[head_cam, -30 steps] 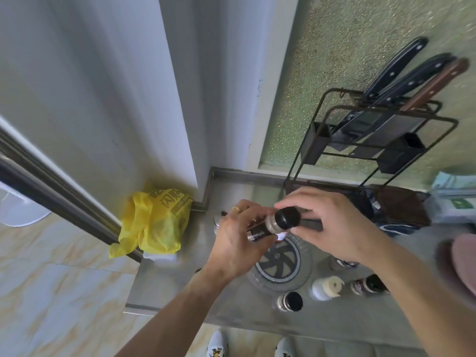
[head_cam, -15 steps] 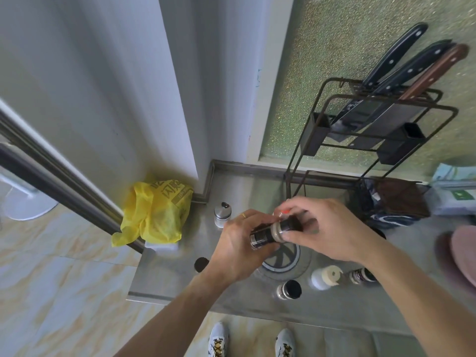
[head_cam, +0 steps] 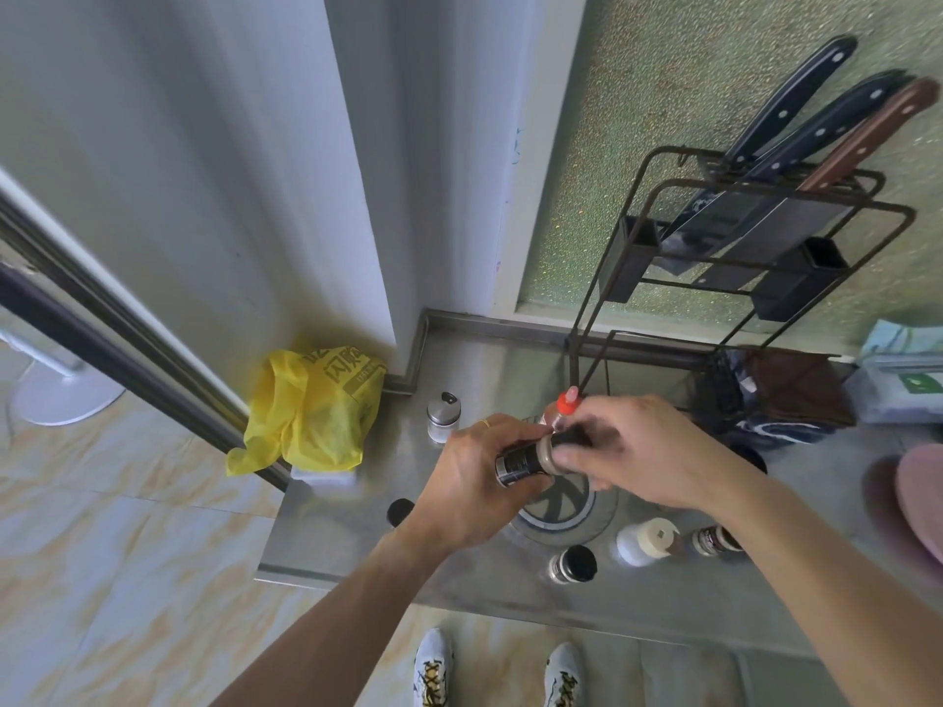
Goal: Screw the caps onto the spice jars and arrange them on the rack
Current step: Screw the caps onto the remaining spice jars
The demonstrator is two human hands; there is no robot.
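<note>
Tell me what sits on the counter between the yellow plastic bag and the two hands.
Head view: a small steel-capped shaker stands between the yellow plastic bag and the hands; nearer the counter edge lies a loose black cap.

head view looks steeply down at counter (head_cam: 357,533).

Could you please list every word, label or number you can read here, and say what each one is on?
Yellow plastic bag: printed characters, upside down, not legible.
Spice jar in the hands: label too blurred.
Small jar lying on the counter: label too small.
Green-and-white box: marking unreadable.
</note>
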